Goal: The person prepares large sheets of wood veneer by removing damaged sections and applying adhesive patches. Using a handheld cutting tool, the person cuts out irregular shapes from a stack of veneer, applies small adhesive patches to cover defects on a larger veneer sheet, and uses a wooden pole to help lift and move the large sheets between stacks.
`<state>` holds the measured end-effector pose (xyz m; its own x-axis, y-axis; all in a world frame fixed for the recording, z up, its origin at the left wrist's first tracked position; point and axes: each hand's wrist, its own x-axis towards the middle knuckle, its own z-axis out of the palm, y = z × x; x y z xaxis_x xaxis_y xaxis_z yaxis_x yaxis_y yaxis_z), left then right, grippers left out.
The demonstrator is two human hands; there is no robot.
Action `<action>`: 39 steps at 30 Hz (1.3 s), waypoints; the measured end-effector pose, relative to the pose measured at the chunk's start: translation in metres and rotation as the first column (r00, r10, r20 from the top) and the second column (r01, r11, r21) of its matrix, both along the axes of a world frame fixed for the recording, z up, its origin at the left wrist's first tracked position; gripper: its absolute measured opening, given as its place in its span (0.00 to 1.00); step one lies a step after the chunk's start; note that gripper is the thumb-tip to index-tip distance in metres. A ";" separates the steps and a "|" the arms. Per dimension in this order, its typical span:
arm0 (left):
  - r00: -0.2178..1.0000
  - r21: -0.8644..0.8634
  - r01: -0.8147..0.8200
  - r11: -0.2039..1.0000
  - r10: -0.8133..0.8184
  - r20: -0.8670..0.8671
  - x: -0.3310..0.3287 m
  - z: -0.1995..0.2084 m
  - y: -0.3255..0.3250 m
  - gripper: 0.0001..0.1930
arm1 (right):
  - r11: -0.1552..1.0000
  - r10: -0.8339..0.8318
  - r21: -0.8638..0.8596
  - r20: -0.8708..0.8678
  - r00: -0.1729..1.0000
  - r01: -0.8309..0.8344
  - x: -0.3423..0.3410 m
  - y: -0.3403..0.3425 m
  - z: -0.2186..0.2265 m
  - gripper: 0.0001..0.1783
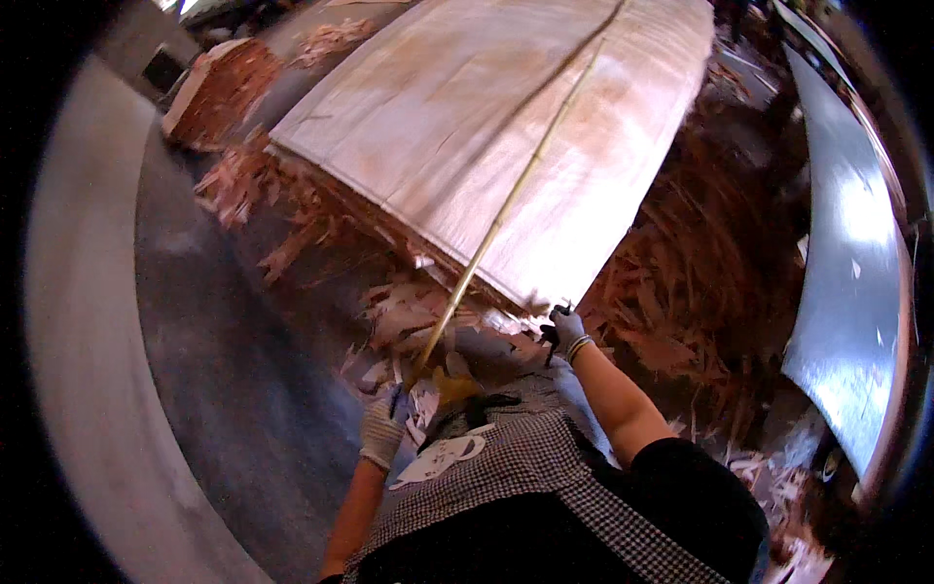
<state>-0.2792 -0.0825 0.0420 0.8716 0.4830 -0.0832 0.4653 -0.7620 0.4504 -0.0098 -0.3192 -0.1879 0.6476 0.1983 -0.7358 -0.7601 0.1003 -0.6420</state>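
Observation:
A stack of large, pale wood veneer sheets (pixel 545 185) lies in front of me, its near edge ragged. A long, thin yellowish pole (pixel 510 202) runs slantwise over the top sheet, down towards my left side. My left hand (pixel 382 430), in a light knitted glove with dark fingertips, is beside the pole's lower end; blur hides whether it grips the pole. At the stack's near right corner is my right hand (pixel 567 329), similarly gloved, its fingers closed. What sits between those fingers is too small and dark to make out.
Torn reddish veneer scraps (pixel 671 321) lie heaped to the right of the stack and under its near edge. A reddish-brown block-shaped bundle (pixel 222 94) is at the far left. A shiny metal panel (pixel 851 234) stands on the right, a pale wall (pixel 83 292) on the left.

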 end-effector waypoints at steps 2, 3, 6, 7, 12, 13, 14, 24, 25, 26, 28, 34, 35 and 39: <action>0.976 0.083 0.107 0.991 -0.121 0.181 0.028 -0.011 0.036 0.17 | 0.979 -0.067 0.186 -0.109 0.992 0.086 -0.017 0.026 0.000 0.10; 0.967 0.146 0.148 0.978 -0.174 0.186 0.043 -0.012 0.051 0.16 | 0.993 -0.084 0.073 -0.083 0.993 0.090 -0.020 0.036 0.005 0.09; 0.999 -0.279 -0.001 0.960 0.011 0.037 0.103 0.002 0.073 0.15 | 0.927 -0.212 -0.283 0.153 0.965 0.248 -0.027 0.045 0.000 0.10; 0.996 -0.412 0.085 0.907 -0.062 0.069 0.118 -0.004 0.086 0.14 | 0.917 -0.234 -0.302 0.119 0.965 0.260 -0.028 0.043 0.004 0.11; 0.984 -0.832 -0.177 0.525 0.091 -0.152 0.199 -0.007 0.098 0.12 | 0.869 -0.287 -0.364 0.177 0.941 0.334 -0.031 0.044 0.028 0.09; 0.982 -0.833 -0.186 0.521 0.092 -0.163 0.212 -0.014 0.099 0.12 | 0.833 -0.277 -0.425 0.233 0.932 0.354 -0.031 0.045 0.026 0.10; 0.977 -0.826 -0.197 0.527 0.036 -0.211 0.225 -0.029 0.114 0.13 | 0.793 -0.258 -0.484 0.286 0.923 0.371 -0.029 0.044 0.026 0.10; 0.717 0.242 0.635 0.734 -0.676 0.169 0.276 -0.029 0.088 0.28 | 0.367 0.166 -0.914 0.250 0.954 0.176 -0.032 0.053 0.069 0.15; 0.682 0.206 0.680 0.704 -0.710 0.177 0.280 -0.021 0.079 0.28 | 0.394 0.192 -0.894 0.308 0.932 0.214 -0.030 0.060 0.084 0.15; 0.653 0.145 0.729 0.669 -0.743 0.149 0.285 -0.030 0.076 0.28 | 0.426 0.222 -0.869 0.370 0.902 0.252 -0.025 0.069 0.098 0.15; 0.804 -0.761 0.481 0.436 -0.565 0.185 0.294 -0.048 0.058 0.29 | 0.869 -0.003 -0.447 0.426 0.905 0.213 -0.014 0.091 0.132 0.15; 0.883 -0.812 0.302 0.500 -0.468 0.040 0.353 -0.021 0.112 0.18 | 0.935 -0.320 -0.045 0.329 0.889 0.353 -0.014 0.171 0.211 0.13; 0.860 -0.792 0.399 0.462 -0.489 0.148 0.360 -0.016 0.143 0.18 | 0.963 -0.231 -0.071 0.273 0.934 0.260 -0.019 0.179 0.201 0.13; 0.922 -0.946 0.048 0.322 -0.379 -0.082 0.406 -0.008 0.272 0.18 | 0.917 0.381 -0.296 0.464 0.799 -0.266 -0.042 0.246 0.130 0.15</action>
<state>0.1271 0.1898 0.0338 0.7948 -0.2472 -0.5542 0.5653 -0.0305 0.8243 -0.0521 -0.0728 -0.0583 0.8614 0.3453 -0.3724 -0.2884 -0.2709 -0.9184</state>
